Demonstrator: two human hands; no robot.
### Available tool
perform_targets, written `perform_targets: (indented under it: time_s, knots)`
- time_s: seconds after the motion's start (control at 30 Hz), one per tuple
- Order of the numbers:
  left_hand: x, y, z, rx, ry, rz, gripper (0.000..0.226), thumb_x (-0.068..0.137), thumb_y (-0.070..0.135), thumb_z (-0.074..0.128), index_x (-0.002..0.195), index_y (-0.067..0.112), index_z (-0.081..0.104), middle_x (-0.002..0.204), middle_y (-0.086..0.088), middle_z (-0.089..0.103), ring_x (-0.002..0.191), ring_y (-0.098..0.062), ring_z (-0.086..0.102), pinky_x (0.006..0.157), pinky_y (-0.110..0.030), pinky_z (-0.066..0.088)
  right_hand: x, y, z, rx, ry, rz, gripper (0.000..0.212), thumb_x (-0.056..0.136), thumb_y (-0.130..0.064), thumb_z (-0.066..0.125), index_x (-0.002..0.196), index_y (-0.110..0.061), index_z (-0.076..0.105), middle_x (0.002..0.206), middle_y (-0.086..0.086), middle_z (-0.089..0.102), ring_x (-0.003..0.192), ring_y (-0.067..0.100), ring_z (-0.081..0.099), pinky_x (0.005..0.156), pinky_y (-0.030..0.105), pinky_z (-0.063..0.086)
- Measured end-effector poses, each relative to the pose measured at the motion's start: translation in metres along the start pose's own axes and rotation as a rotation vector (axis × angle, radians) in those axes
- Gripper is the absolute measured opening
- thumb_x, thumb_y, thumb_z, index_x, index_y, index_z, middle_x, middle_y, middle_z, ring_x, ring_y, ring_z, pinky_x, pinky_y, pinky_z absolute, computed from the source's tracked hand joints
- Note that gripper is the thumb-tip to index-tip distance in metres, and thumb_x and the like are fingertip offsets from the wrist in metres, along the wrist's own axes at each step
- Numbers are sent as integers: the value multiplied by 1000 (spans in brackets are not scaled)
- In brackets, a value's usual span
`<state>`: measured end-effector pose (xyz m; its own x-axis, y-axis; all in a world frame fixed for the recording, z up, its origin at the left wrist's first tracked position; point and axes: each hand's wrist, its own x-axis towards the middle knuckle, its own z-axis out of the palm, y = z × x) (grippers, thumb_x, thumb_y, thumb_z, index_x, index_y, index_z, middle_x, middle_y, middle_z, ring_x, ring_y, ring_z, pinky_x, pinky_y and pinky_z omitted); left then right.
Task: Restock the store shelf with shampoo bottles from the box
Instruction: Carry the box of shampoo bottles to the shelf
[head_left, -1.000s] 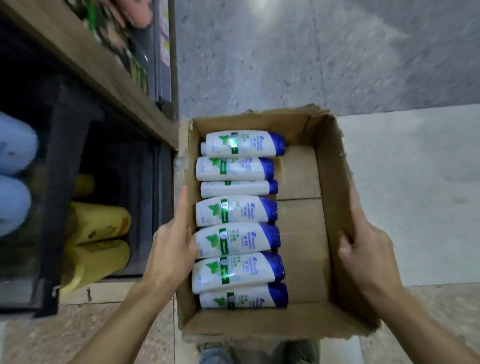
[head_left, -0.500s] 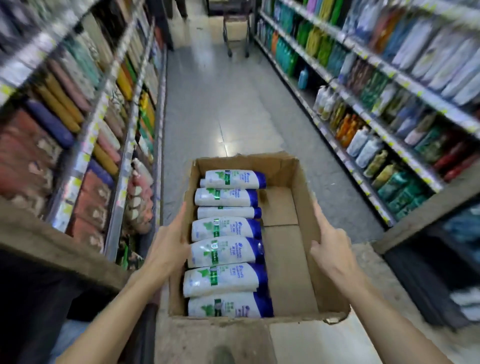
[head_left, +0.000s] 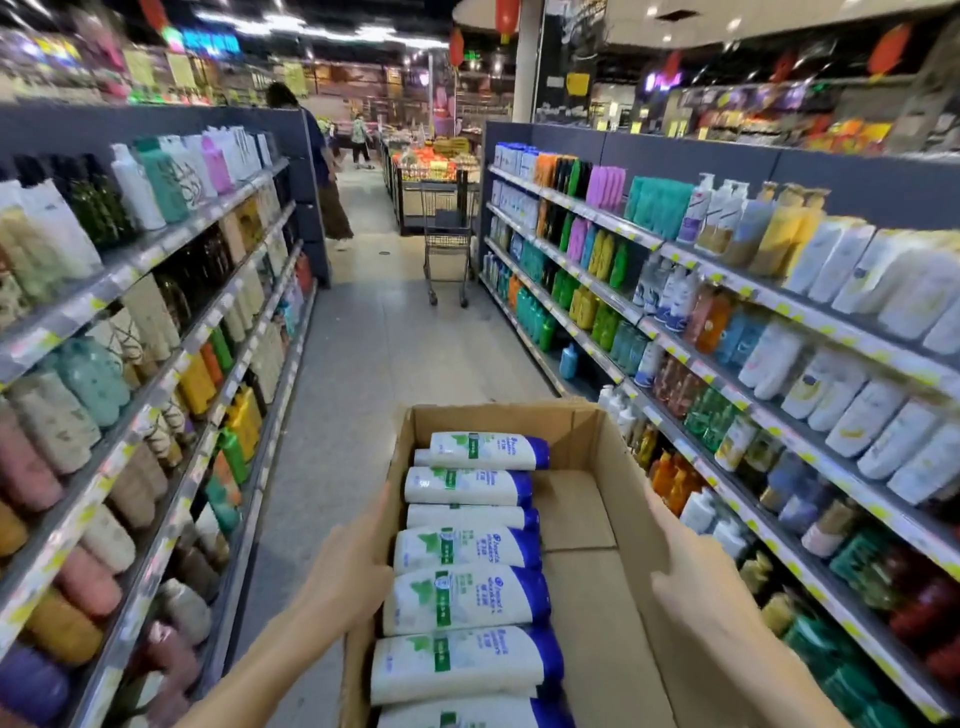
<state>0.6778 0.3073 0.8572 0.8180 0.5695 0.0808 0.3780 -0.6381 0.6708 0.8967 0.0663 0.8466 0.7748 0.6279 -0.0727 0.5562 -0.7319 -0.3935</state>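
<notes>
An open cardboard box (head_left: 576, 426) is held up in front of me in the aisle. Several white shampoo bottles (head_left: 467, 597) with blue caps and green labels lie on their sides in a row along its left half; the right half shows bare cardboard. My left hand (head_left: 348, 571) grips the box's left wall, thumb over the rim. My right hand (head_left: 691, 587) grips the right wall. Stocked shelves line both sides: the left shelf (head_left: 156, 374) and the right shelf (head_left: 727, 374).
A shopping cart (head_left: 448, 244) stands in the aisle ahead, near the right shelving. A person (head_left: 324, 166) stands at the far end of the left shelving, another further back. The grey floor (head_left: 374, 353) runs open between me and the cart.
The view has swung up from the floor and a low shelf to the full aisle. The box has risen with it, both hands keeping their hold on its walls.
</notes>
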Motion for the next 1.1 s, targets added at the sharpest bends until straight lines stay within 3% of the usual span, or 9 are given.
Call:
perform_targets:
  time_s: [0.1, 0.23, 0.37, 0.43, 0.57, 0.73, 0.9, 1.0, 1.1]
  knots:
    - [86, -7, 3, -3, -25, -21, 73, 83, 34, 60, 142, 51, 21, 87, 32, 55, 76, 7, 56, 69, -15, 46, 85, 0, -4, 44, -9, -10, 104, 83, -2, 52, 136, -58, -18, 68, -1, 65, 49, 12, 57, 40, 15, 37]
    - [212, -19, 9, -1, -57, -33, 69, 67, 51, 53, 123, 72, 16, 89, 35, 54, 97, -5, 65, 82, -25, 52, 228, 9, -1, 41, -46, 4, 105, 80, -2, 52, 141, -54, -15, 73, 2, 68, 58, 19, 65, 44, 24, 45]
    - [350, -30, 10, -49, -24, -80, 67, 60, 62, 53, 106, 87, 11, 94, 35, 60, 95, 0, 65, 89, -29, 52, 375, 2, -19, 32, -75, -47, 100, 81, -6, 55, 150, -41, -9, 81, 2, 67, 62, 14, 60, 54, 24, 48]
    - [419, -31, 4, -65, 11, -88, 68, 60, 62, 56, 103, 89, 12, 101, 36, 59, 101, -1, 63, 94, -33, 50, 447, -6, -28, 25, -70, -72, 100, 80, -6, 54, 151, -40, -7, 76, 2, 61, 59, 14, 56, 50, 22, 41]
    - [553, -49, -9, -33, 31, -91, 71, 74, 49, 64, 112, 82, 14, 106, 38, 56, 108, -7, 63, 95, -37, 51, 591, -25, -40, -17, -20, -82, 103, 77, 1, 49, 150, -46, -6, 63, 1, 52, 53, 17, 47, 41, 22, 31]
    - [727, -95, -19, -38, 46, -101, 76, 66, 56, 57, 130, 70, 19, 122, 26, 61, 109, -8, 63, 94, -38, 52, 773, -55, -33, 4, 44, -81, 101, 75, 2, 46, 151, -46, 1, 68, 3, 53, 50, 15, 43, 39, 21, 29]
    - [914, -158, -39, 60, 74, -127, 79, 84, 8, 51, 146, 46, 20, 123, 5, 66, 104, -20, 65, 77, -28, 50, 955, -96, -24, 34, 65, -87, 102, 73, 3, 46, 150, -49, 4, 73, 10, 61, 61, 27, 52, 51, 31, 41]
    - [1017, -180, -58, 73, 82, -153, 80, 84, 4, 51, 149, 39, 18, 122, 10, 63, 103, -20, 64, 72, -26, 46, 1061, -123, -27, 9, 74, -90, 103, 75, 3, 48, 151, -45, -3, 74, 9, 61, 69, 28, 53, 52, 32, 39]
    - [1118, -208, -74, 42, 86, -164, 84, 82, 6, 53, 149, 42, 17, 122, 12, 63, 103, -19, 64, 78, -33, 53, 1166, -145, -31, 47, 121, -87, 108, 73, 1, 48, 146, -56, -6, 80, 13, 63, 72, 32, 57, 58, 34, 46]
